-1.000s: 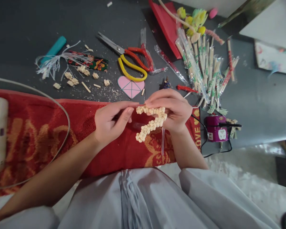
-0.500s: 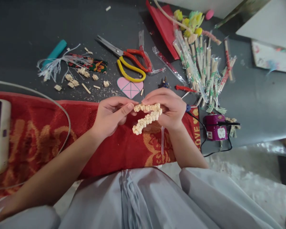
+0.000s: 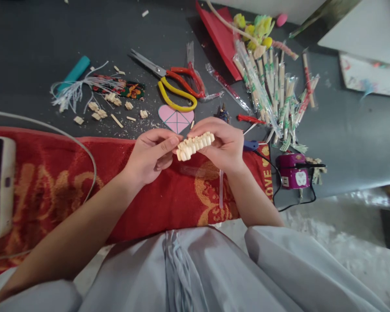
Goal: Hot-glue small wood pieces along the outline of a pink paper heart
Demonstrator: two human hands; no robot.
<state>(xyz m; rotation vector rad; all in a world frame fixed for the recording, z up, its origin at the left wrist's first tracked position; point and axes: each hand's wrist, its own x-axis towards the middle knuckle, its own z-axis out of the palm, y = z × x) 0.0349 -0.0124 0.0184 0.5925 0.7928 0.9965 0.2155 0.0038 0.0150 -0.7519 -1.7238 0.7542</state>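
A pale, knobbly beaded piece (image 3: 195, 146) is held between both hands above the red towel (image 3: 159, 208). My left hand (image 3: 149, 156) pinches its left end between thumb and fingers. My right hand (image 3: 223, 141) grips its right side, with the fingers behind it. Beyond the hands lie a pink paper heart (image 3: 176, 118) with dark lines and scissors (image 3: 177, 93) with yellow and orange handles. Small pale pieces (image 3: 99, 113) and short sticks are scattered to the left of the heart.
White threads (image 3: 74, 93) and a teal tube (image 3: 74, 73) lie at the back left. Wrapped stick bundles (image 3: 273, 91) and a red sheet (image 3: 221, 39) are at the back right. A purple box (image 3: 292, 171) with a black cord stands right; a phone (image 3: 1, 186) lies far left.
The two strands of the beaded piece, spread apart before, are now folded together into one compact length. My right hand has shifted slightly left, showing more of the blue tool beside it.
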